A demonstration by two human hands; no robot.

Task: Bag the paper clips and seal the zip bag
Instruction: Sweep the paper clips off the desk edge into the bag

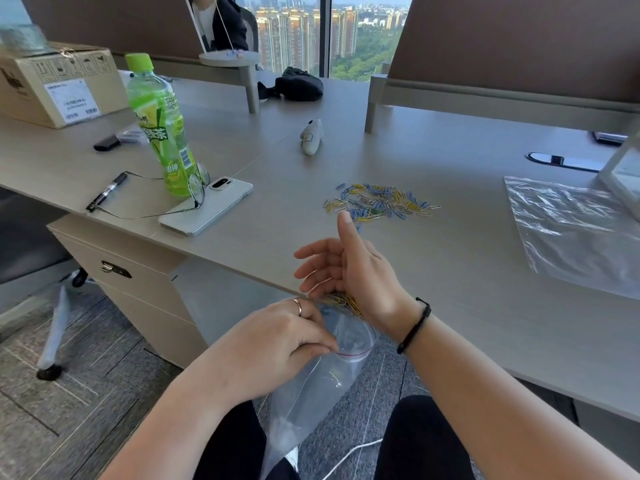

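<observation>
Here, at lower centre, I noted the left hand [289, 336] pinching the zip bag [322, 382] mouth; the right hand [353, 271], fingers relaxed, tipped paper clips [344, 301] in.

A pale wood-grain worktop [242, 140] with brown divider panels [519, 39] stands over grey patterned carpet [69, 393], daylight entering through a tall window [367, 36] facing tower blocks.
</observation>
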